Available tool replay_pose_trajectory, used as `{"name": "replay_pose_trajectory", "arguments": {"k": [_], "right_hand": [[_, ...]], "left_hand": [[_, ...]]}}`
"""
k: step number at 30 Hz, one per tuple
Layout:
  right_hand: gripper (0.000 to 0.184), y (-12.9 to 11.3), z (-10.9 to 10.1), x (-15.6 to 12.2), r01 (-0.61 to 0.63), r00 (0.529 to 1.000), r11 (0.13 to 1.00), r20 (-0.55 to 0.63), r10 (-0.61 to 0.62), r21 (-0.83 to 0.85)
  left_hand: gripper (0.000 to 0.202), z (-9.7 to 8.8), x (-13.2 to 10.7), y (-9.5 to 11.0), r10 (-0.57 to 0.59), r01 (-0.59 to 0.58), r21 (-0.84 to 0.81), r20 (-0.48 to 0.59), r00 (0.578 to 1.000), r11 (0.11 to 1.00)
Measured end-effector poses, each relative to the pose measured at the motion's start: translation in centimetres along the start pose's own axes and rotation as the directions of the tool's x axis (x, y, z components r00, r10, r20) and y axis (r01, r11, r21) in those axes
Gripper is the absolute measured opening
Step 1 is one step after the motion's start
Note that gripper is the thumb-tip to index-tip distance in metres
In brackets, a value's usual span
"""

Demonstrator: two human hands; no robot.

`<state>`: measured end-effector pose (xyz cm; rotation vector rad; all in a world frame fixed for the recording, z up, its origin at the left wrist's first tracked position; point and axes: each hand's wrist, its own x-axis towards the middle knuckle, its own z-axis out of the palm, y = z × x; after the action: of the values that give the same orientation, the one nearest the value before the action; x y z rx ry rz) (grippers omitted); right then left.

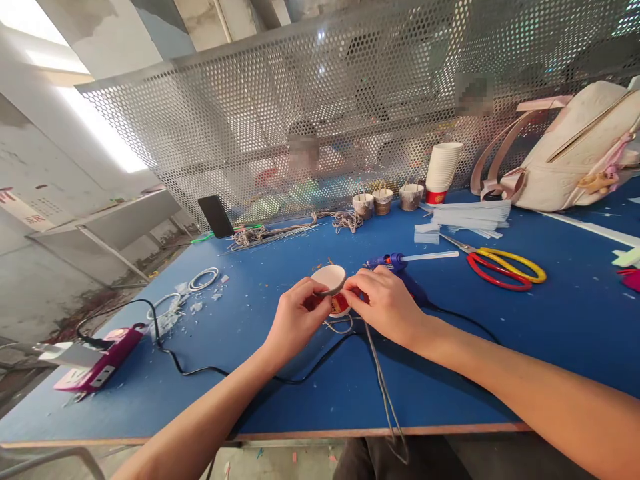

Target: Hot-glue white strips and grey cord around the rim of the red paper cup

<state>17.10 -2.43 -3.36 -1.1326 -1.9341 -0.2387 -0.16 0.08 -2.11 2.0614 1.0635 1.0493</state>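
Observation:
A small white paper cup (330,277) with a red printed band near its base stands tilted between my hands, close to the table's middle. My left hand (303,308) grips its left side near the rim, thumb and fingers closed. My right hand (377,299) pinches a grey-brown cord (379,367) against the cup's right side. The cord's doubled tail hangs down over the table's front edge, and a loop lies under the cup. Just behind my right hand rests a blue glue gun (393,260) with a white glue stick in it.
Red-and-yellow scissors (500,267) and white strips (473,217) lie at the right. Stacked paper cups (444,170), several cord-wrapped cups (383,201), cord bundles (347,221) and a phone (215,216) line the back. A pink power strip (103,360) sits left, its black cable crossing the table.

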Motion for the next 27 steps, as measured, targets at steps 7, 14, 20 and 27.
{"name": "replay_pose_trajectory", "arguments": {"k": [7,14,20,27], "right_hand": [[0.019,-0.1,0.06,-0.14,0.001,1.0,1.0,-0.009,-0.001,-0.016],[0.019,-0.03,0.11,-0.11,-0.011,1.0,1.0,-0.018,0.011,0.0],[0.019,-0.05,0.08,-0.02,-0.02,1.0,1.0,-0.005,0.02,0.009],[0.019,0.04,0.03,-0.08,-0.023,1.0,0.999,0.016,0.023,0.023]], "left_hand": [[0.011,-0.07,0.04,0.41,0.01,-0.01,-0.003,0.018,1.0,1.0],[0.01,-0.13,0.09,0.65,-0.025,0.025,-0.036,0.023,0.999,0.999],[0.008,-0.21,0.14,0.3,0.006,-0.005,-0.038,0.02,1.0,0.999],[0.007,-0.3,0.24,0.04,0.039,-0.038,-0.023,0.027,0.999,0.999]]}}
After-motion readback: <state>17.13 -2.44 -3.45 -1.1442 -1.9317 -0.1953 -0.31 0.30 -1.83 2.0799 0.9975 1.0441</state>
